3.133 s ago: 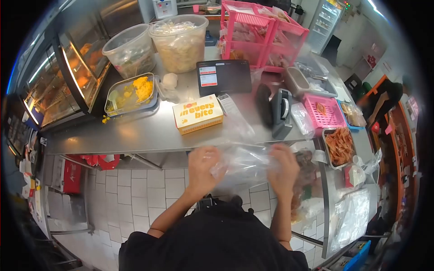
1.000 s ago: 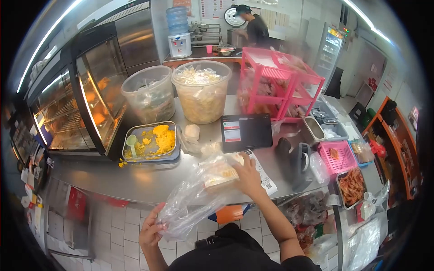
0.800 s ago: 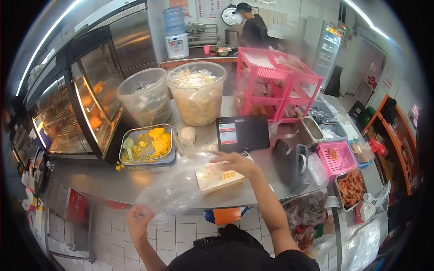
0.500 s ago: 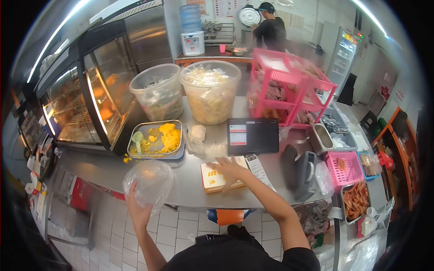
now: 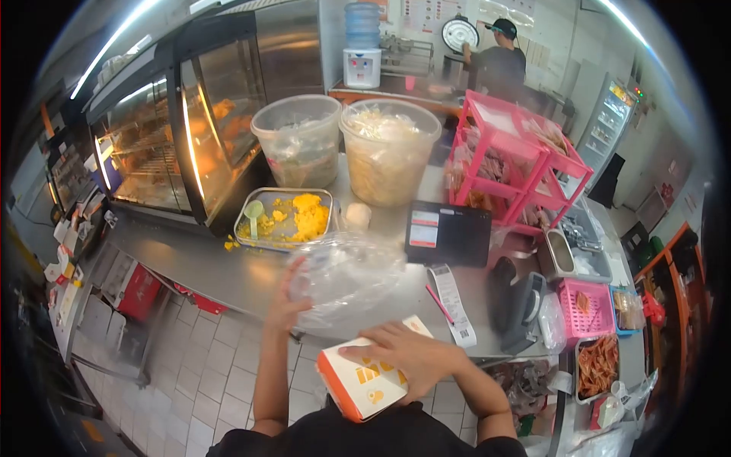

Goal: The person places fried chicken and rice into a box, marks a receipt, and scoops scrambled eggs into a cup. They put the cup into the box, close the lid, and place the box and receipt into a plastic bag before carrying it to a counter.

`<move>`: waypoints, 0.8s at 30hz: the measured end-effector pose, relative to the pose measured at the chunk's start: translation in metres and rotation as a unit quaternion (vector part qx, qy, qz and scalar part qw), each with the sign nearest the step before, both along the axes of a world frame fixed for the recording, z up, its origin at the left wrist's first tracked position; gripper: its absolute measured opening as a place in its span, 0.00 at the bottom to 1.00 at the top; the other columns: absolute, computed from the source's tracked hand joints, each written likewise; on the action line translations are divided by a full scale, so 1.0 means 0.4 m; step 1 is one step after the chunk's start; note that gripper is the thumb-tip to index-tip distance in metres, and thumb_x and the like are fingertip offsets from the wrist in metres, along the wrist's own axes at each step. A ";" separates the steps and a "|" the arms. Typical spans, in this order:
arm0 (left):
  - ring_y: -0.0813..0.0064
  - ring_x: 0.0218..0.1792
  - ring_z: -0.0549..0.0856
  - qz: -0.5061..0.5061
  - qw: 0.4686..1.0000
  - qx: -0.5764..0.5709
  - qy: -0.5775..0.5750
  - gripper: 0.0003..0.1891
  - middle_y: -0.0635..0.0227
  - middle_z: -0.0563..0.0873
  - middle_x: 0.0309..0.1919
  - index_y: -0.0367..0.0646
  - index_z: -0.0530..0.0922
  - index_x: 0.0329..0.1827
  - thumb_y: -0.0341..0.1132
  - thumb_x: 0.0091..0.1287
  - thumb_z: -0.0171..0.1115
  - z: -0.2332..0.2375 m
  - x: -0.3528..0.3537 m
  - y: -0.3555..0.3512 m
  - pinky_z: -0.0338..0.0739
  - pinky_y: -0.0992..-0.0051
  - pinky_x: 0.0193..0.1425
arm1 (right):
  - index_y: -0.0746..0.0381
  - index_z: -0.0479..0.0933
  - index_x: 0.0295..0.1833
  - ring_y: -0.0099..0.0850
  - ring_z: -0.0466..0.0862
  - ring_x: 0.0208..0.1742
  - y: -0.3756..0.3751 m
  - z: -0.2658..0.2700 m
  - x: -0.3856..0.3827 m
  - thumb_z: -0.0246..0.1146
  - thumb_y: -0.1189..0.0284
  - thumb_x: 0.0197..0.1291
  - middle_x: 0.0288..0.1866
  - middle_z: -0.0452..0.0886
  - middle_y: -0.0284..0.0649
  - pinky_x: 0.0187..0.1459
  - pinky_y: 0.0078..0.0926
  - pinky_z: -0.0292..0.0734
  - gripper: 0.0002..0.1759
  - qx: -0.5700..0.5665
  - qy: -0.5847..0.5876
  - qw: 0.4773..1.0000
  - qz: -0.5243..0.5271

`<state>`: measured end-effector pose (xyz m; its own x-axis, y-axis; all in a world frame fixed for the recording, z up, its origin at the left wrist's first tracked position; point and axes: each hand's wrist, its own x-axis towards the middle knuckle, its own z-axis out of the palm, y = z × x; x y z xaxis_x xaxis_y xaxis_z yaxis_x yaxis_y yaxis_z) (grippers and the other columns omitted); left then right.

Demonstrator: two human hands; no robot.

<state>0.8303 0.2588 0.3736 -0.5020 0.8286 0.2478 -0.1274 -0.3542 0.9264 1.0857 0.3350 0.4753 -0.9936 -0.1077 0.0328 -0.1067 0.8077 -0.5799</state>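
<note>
My right hand (image 5: 407, 356) grips a white and orange food box (image 5: 364, 378), lifted off the steel counter (image 5: 228, 276) and held tilted close to my chest. My left hand (image 5: 288, 298) holds up a clear plastic bag (image 5: 346, 278), puffed open just above the counter edge, left of and above the box. Box and bag are close together but apart.
On the counter are a metal tray of yellow food with a green scoop (image 5: 285, 218), two big plastic tubs (image 5: 390, 148), a tablet (image 5: 447, 234), a receipt (image 5: 451, 301), a card terminal (image 5: 518, 303) and pink baskets (image 5: 518, 164). A heated display case (image 5: 179, 129) stands left. Another person (image 5: 499, 65) works at the back.
My right hand has picked the box up from the counter and drawn it toward me. My left hand has brought the bag from the left to the middle.
</note>
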 end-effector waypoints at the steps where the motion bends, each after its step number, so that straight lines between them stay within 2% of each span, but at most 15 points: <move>1: 0.72 0.60 0.64 -0.089 0.994 -0.024 -0.066 0.45 0.66 0.67 0.57 0.47 0.64 0.61 0.24 0.31 0.67 -0.044 0.037 0.007 0.62 0.75 0.59 | 0.52 0.52 0.67 0.50 0.63 0.56 -0.001 0.029 -0.006 0.70 0.62 0.21 0.55 0.61 0.53 0.59 0.41 0.54 0.58 0.012 0.038 0.999 0.026; 2: 0.71 0.62 0.62 -0.177 0.974 -0.046 -0.133 0.45 0.64 0.66 0.59 0.47 0.63 0.62 0.25 0.32 0.69 -0.070 0.083 0.014 0.62 0.73 0.60 | 0.52 0.53 0.66 0.50 0.63 0.56 0.001 0.046 -0.013 0.71 0.63 0.20 0.56 0.61 0.53 0.59 0.41 0.54 0.58 0.024 0.076 0.996 0.049; 3: 0.71 0.62 0.62 -0.183 0.972 -0.052 -0.137 0.45 0.64 0.66 0.59 0.47 0.63 0.62 0.25 0.32 0.69 -0.032 0.157 0.008 0.62 0.73 0.60 | 0.52 0.53 0.66 0.50 0.63 0.56 0.005 0.051 -0.027 0.71 0.63 0.20 0.56 0.61 0.53 0.59 0.41 0.54 0.58 0.018 0.072 0.996 0.042; 5: 0.69 0.58 0.68 -0.130 0.899 0.001 -0.418 0.41 0.61 0.69 0.56 0.44 0.63 0.61 0.31 0.39 0.71 0.094 0.292 -0.027 0.69 0.70 0.55 | 0.53 0.53 0.66 0.51 0.62 0.56 0.010 0.046 -0.067 0.71 0.62 0.19 0.55 0.61 0.54 0.59 0.42 0.53 0.58 0.013 0.138 0.990 0.021; 6: 0.69 0.58 0.68 -0.136 0.899 -0.006 -0.417 0.41 0.61 0.69 0.56 0.44 0.63 0.61 0.31 0.39 0.71 0.040 0.290 -0.029 0.69 0.70 0.55 | 0.53 0.53 0.66 0.51 0.62 0.56 0.017 0.029 -0.082 0.71 0.62 0.19 0.55 0.61 0.54 0.59 0.42 0.53 0.58 0.010 0.138 0.990 0.012; 8: 0.68 0.56 0.70 -0.051 0.976 -0.063 -0.204 0.38 0.61 0.71 0.55 0.43 0.64 0.60 0.33 0.42 0.70 -0.083 0.258 -0.074 0.71 0.69 0.53 | 0.59 0.57 0.64 0.49 0.61 0.59 0.041 -0.039 -0.118 0.71 0.58 0.25 0.59 0.60 0.54 0.60 0.41 0.51 0.54 -0.090 0.182 0.978 -0.038; 9: 0.67 0.55 0.72 -0.020 0.992 -0.080 -0.094 0.37 0.60 0.71 0.54 0.42 0.64 0.60 0.34 0.44 0.69 -0.155 0.208 -0.108 0.71 0.68 0.52 | 0.60 0.54 0.65 0.50 0.60 0.60 0.056 -0.097 -0.146 0.71 0.56 0.23 0.58 0.60 0.54 0.60 0.42 0.51 0.57 -0.108 0.213 0.971 -0.012; 10: 0.67 0.53 0.73 -0.005 0.996 -0.083 0.018 0.36 0.60 0.72 0.53 0.42 0.64 0.60 0.35 0.45 0.68 -0.241 0.148 -0.130 0.72 0.67 0.52 | 0.61 0.52 0.66 0.51 0.59 0.60 0.083 -0.165 -0.172 0.71 0.55 0.22 0.58 0.61 0.55 0.61 0.43 0.50 0.60 -0.113 0.243 0.964 0.000; 11: 0.66 0.52 0.74 -0.005 0.989 -0.065 0.132 0.34 0.59 0.73 0.53 0.41 0.64 0.60 0.35 0.47 0.68 -0.401 0.018 -0.210 0.73 0.66 0.51 | 0.65 0.49 0.67 0.49 0.56 0.64 0.097 -0.250 -0.191 0.70 0.48 0.22 0.62 0.58 0.54 0.62 0.44 0.48 0.64 -0.037 0.274 0.961 -0.012; 12: 0.66 0.51 0.75 -0.011 0.969 -0.027 0.245 0.33 0.59 0.74 0.52 0.40 0.64 0.59 0.36 0.49 0.67 -0.448 0.025 -0.058 0.73 0.66 0.50 | 0.66 0.47 0.68 0.48 0.54 0.65 0.120 -0.312 -0.212 0.69 0.44 0.21 0.64 0.57 0.54 0.62 0.46 0.46 0.67 -0.051 0.294 0.954 -0.006; 13: 0.64 0.45 0.79 -0.049 0.960 -0.141 0.235 0.27 0.60 0.78 0.47 0.39 0.65 0.57 0.37 0.56 0.61 -0.542 -0.061 -0.089 0.74 0.66 0.48 | 0.66 0.49 0.67 0.47 0.56 0.65 0.138 -0.338 -0.219 0.69 0.43 0.18 0.63 0.57 0.54 0.62 0.45 0.47 0.68 -0.065 0.255 0.964 -0.029; 14: 0.64 0.54 0.74 -0.235 0.961 -0.114 -0.091 0.25 0.56 0.69 0.57 0.37 0.59 0.61 0.39 0.63 0.51 -0.378 -0.021 -0.086 0.71 0.65 0.56 | 0.65 0.48 0.67 0.48 0.58 0.63 0.159 -0.378 -0.231 0.70 0.42 0.14 0.62 0.59 0.54 0.62 0.44 0.48 0.71 -0.057 0.231 0.970 -0.039; 15: 0.61 0.53 0.74 -0.217 0.943 -0.160 -0.194 0.27 0.55 0.69 0.56 0.35 0.60 0.60 0.36 0.61 0.55 -0.361 -0.024 -0.042 0.73 0.63 0.53 | 0.65 0.49 0.67 0.49 0.60 0.62 0.174 -0.388 -0.231 0.71 0.43 0.10 0.61 0.60 0.54 0.62 0.43 0.49 0.72 -0.010 0.247 0.968 -0.040; 18: 0.63 0.52 0.75 -0.326 0.923 -0.180 -0.096 0.27 0.55 0.70 0.56 0.36 0.60 0.61 0.37 0.60 0.56 -0.275 -0.021 0.158 0.73 0.65 0.51 | 0.53 0.60 0.61 0.48 0.64 0.57 0.202 -0.394 -0.230 0.71 0.53 0.06 0.52 0.65 0.49 0.60 0.45 0.52 0.61 0.110 0.144 0.979 -0.089; 24: 0.66 0.47 0.76 -0.302 0.913 -0.268 0.052 0.28 0.54 0.71 0.55 0.40 0.61 0.62 0.38 0.60 0.57 -0.207 -0.090 0.041 0.73 0.70 0.46 | 0.35 0.64 0.58 0.43 0.66 0.55 0.220 -0.389 -0.189 0.73 0.58 0.05 0.51 0.68 0.45 0.60 0.47 0.52 0.57 0.285 0.123 0.944 -0.115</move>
